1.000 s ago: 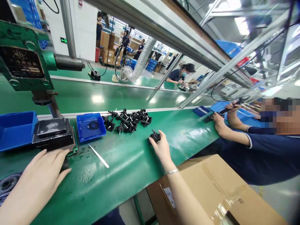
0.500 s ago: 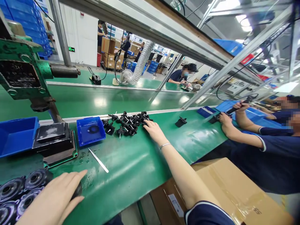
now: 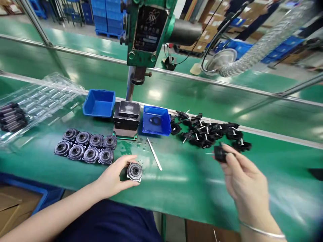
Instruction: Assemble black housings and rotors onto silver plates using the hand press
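In the head view, a glossy green bench (image 3: 181, 201) across the foreground, water-spotted near the middle, with more green worktop beyond and a metal rail (image 3: 219, 82) between. At far left, blue crates (image 3: 107, 16) in stacks; at far right, cardboard boxes (image 3: 259, 16) and a silver flexible duct (image 3: 264, 42).

Lined up at left: eight round parts (image 3: 91, 154) in two rows of four. At near centre, a ninth round part (image 3: 134, 171) held in the left hand (image 3: 112, 178), thumb and fingers curved widely around its sides. At right, one black piece (image 3: 220, 154) pinched between thumb and fingers of the right hand (image 3: 248, 183), its white pin pointing left, just nearer than a heap of black pieces (image 3: 214, 131) too tangled to count. Also on the bench: one green press (image 3: 142, 57) between two blue bins (image 3: 99, 106), one white stick (image 3: 154, 153) and, at left, one clear tray (image 3: 40, 101) bearing dark cylinders (image 3: 11, 117).

On the black nameplate (image 3: 151, 30), letters resembling "sp" within an atom-like emblem; smaller lines beneath, illegible.
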A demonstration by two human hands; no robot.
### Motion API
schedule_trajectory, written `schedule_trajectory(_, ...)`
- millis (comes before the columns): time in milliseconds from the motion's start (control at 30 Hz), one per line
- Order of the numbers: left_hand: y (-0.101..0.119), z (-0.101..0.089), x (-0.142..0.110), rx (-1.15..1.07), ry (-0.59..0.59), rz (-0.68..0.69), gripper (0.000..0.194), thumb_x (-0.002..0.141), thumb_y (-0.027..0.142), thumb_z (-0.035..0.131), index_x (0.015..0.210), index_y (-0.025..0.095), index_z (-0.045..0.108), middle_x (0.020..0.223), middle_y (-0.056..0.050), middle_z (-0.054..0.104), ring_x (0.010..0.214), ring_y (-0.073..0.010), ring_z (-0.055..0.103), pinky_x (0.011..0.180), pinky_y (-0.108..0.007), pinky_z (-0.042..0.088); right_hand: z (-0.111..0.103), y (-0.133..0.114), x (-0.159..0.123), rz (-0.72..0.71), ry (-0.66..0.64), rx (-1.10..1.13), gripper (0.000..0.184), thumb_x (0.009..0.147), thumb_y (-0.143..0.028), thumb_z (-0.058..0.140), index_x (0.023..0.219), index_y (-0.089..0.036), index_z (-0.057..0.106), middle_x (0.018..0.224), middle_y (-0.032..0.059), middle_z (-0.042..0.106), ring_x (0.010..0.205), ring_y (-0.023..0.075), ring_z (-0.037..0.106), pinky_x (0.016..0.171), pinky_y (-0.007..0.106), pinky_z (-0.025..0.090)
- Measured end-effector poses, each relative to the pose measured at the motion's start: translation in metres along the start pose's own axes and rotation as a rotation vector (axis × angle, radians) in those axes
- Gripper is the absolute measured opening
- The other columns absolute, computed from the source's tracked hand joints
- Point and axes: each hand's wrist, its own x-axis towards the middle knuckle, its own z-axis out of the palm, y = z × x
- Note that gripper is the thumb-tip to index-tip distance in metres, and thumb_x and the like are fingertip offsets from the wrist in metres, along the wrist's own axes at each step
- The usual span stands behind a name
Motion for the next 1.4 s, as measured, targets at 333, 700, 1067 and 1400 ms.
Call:
schedule_trajectory(333,-0.001,0.002,-0.004,-0.069,0.0,0.059,0.074,0.085,0.029,0.081,0.147,0.029,0.041,0.134,-0.009,0.065,0.126,-0.023,0.065,0.11,-0.042,0.055,0.113,-0.072,-0.059,0.591,-0.499,0.753,0.03,0.083,-0.052,0.081,0.1,-0.029,0.074,0.111,0.0037,0.076,0.08,0.0175,0.071,0.065,0.031,0.06)
schedule_trajectory(700,-0.009,0.008,-0.006,-0.121,0.024,0.108,0.085,0.081,0.034,0.086,0.151,0.032,0.036,0.133,-0.007,0.066,0.124,-0.024,0.066,0.11,-0.043,0.055,0.134,-0.124,-0.085,0.509,-0.764,0.66,0.021,0.078,-0.043,0.088,0.087,-0.026,0.078,0.124,0.0062,0.071,0.106,0.021,0.068,0.073,0.025,0.057)
schedule_trajectory(1067,-0.004,0.006,-0.004,-0.1,0.022,0.107,0.078,0.081,0.038,0.085,0.146,0.027,0.044,0.139,-0.012,0.063,0.124,-0.0273,0.067,0.106,-0.045,0.057,0.138,-0.114,-0.101,0.137,-0.821,0.462,0.013,0.092,-0.026,0.076,0.102,-0.032,0.079,0.129,0.0063,0.062,0.123,0.0199,0.062,0.094,0.031,0.058)
schedule_trajectory(1400,-0.004,0.007,-0.002,-0.053,0.03,0.208,0.076,0.084,0.036,0.083,0.146,0.025,0.042,0.142,-0.014,0.062,0.13,-0.0289,0.063,0.112,-0.046,0.052,0.122,-0.12,-0.109,-0.24,-0.784,0.082,0.037,0.095,-0.027,0.072,0.129,-0.032,0.061,0.134,0.0086,0.06,0.13,0.0243,0.056,0.11,0.046,0.049)
